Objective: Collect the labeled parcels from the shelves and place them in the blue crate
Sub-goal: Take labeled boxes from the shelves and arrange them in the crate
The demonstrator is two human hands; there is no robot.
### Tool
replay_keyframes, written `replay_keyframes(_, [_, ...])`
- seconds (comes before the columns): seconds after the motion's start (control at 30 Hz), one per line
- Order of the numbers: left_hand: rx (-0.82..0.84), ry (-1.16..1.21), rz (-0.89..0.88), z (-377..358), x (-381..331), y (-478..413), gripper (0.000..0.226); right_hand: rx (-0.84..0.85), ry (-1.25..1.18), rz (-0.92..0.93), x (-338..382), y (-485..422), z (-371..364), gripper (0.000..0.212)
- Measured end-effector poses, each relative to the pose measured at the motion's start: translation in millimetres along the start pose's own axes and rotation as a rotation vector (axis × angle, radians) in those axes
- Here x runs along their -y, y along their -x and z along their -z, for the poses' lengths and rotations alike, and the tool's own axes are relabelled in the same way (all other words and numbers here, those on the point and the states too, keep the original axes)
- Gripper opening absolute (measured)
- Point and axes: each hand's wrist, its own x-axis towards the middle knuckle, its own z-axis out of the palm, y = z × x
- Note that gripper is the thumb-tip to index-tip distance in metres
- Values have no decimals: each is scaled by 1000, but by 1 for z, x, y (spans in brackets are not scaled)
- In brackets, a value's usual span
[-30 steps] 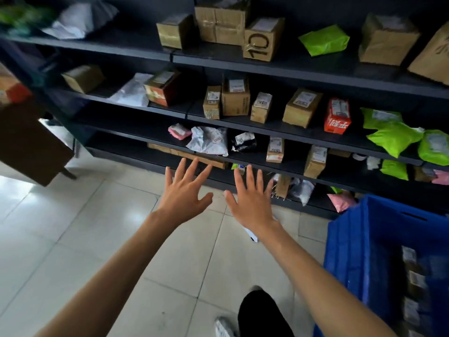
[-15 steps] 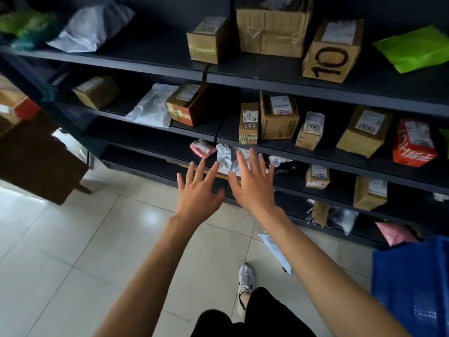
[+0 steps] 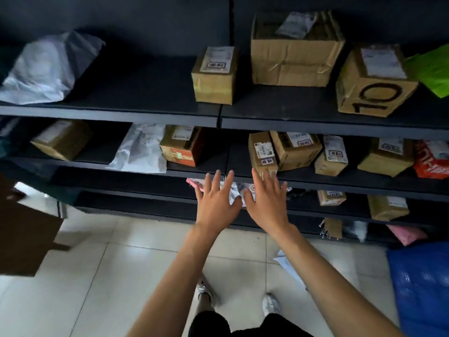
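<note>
Left hand (image 3: 217, 201) and right hand (image 3: 266, 200), fingers spread and empty, reach mid-frame toward a white parcel (image 3: 235, 190); three cardboard boxes (image 3: 295, 48) sit upper right; blue crate (image 3: 424, 285) lower right.

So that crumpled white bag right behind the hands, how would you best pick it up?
Probably by its two side edges, coming straight in from the shelf's open front. The white bag looks soft and crumpled, so it should pinch easily. The left hand and right hand, both open, are spread in front of it.
</note>
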Motion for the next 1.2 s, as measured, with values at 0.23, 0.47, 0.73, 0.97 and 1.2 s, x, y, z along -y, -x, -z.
replay_keyframes(0.23, [185,117,-168,19,10,-63,71,-112,-33,-283,22,-18,-2,61])
replay_keyframes(0.47, [-105,217,-379,121,-1,-106,60,-309,-177,-340,55,-45,41,63])
replay_keyframes(0.73, [-502,624,-175,187,-10,-208,52,-518,-339,-204,55,-98,134,57])
replay_keyframes(0.97, [-207,837,120,177,-3,-259,94,-674,-297,-223,-3,-130,196,57])
replay_keyframes(1.2, [-92,1064,212,166,-10,-227,46,-986,-369,-307,-88,-123,225,52])
